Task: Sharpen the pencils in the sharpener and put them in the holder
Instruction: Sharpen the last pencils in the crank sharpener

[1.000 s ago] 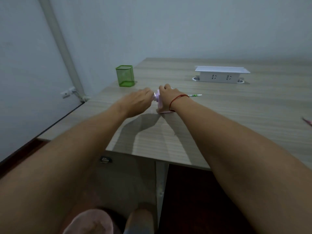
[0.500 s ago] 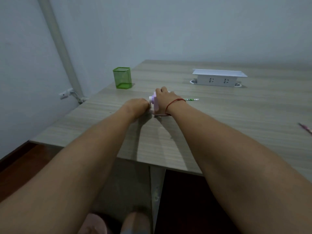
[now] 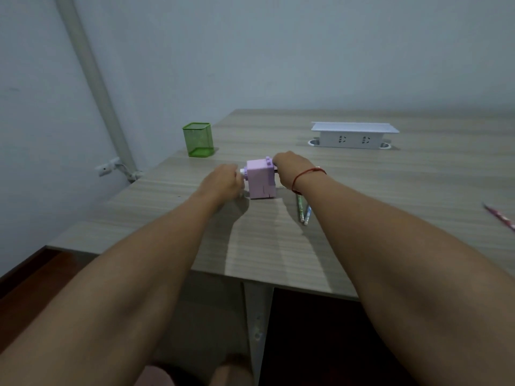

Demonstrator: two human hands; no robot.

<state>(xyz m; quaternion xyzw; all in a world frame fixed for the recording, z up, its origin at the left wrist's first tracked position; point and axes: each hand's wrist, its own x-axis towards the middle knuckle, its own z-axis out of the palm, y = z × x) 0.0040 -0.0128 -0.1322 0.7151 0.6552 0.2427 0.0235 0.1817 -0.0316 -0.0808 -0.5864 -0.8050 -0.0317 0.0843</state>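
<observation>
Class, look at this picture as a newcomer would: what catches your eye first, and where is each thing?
A lilac sharpener stands on the table, the left hand gripping at its left end and the right hand at its right end. A bright green mesh holder stands behind it, near the table's left edge. Two pencils lie just right of the sharpener, beside the right forearm.

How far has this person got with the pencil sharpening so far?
Nothing looks finished: no pencil shows above the green holder. In hand: the left hand grips the pink sharpener at its crank end, the right hand its other end; any pencil inside is hidden. Left: two pencils by the right forearm, a third pencil far right.
</observation>
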